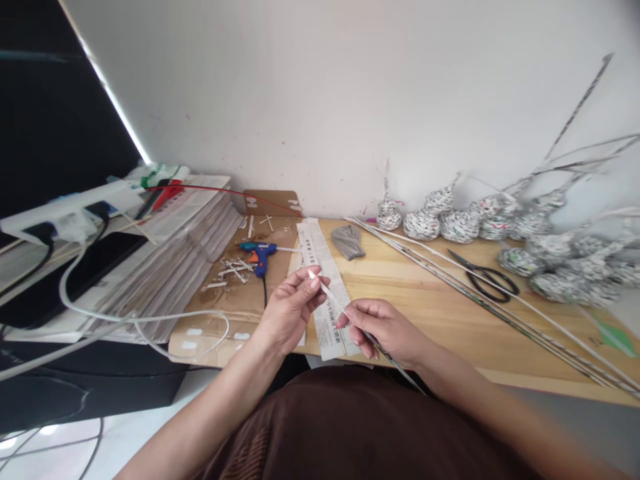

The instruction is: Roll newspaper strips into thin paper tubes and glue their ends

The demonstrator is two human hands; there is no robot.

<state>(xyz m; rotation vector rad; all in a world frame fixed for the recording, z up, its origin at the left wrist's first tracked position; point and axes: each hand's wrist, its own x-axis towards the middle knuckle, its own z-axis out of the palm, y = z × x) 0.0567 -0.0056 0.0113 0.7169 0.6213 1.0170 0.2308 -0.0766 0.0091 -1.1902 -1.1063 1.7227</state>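
Between my two hands runs a thin rolled paper tube (331,295), white at its upper end and darker toward my lap. My left hand (295,303) pinches it near the white tip with thumb and fingers. Lower down, my right hand (383,328) is closed around the same tube, whose tail slants down past my wrist. Strips of printed newspaper (334,327) lie on the wooden table (425,300) just beneath my hands. A grey cloth piece (349,241) rests beyond them.
A blue glue gun (263,257) lies on cardboard (215,347) among paper scraps. Stacked newspapers (200,233), a power strip (70,210) and cables are at left. At right are long paper tubes (450,288), black scissors (487,280) and several woven paper gourds (460,225) along the wall.
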